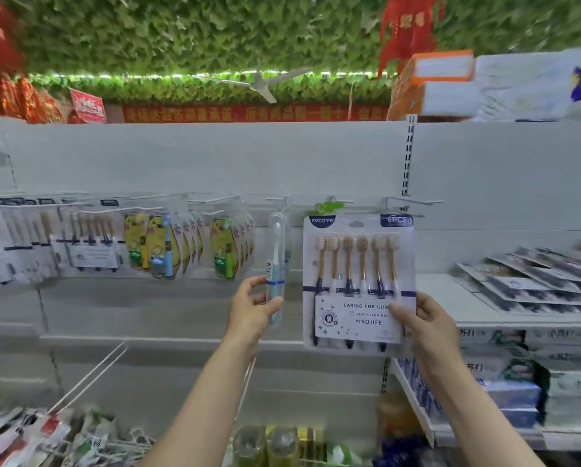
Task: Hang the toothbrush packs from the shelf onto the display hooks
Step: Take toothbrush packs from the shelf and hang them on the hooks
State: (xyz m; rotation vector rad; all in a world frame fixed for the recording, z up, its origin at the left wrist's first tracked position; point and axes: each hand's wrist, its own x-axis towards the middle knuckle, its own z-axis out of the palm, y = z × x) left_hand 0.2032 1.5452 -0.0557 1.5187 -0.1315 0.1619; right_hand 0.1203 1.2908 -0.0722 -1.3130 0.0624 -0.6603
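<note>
Clear six-brush toothbrush pack (358,284) gripped at its lower right by right hand (420,326), raised just under a white hook (414,201). Left hand (252,310) holding single hanging toothbrush (275,269). More packs (532,281) on shelf (451,298).

A row of display hooks (336,199) runs along the far back panel (215,156). Hung packs (90,241) fill the left hooks. Right of them hangs a single toothbrush (275,264), then the six-brush pack (356,281). Further right, a shelf (451,298) carries stacked packs (535,278).
</note>
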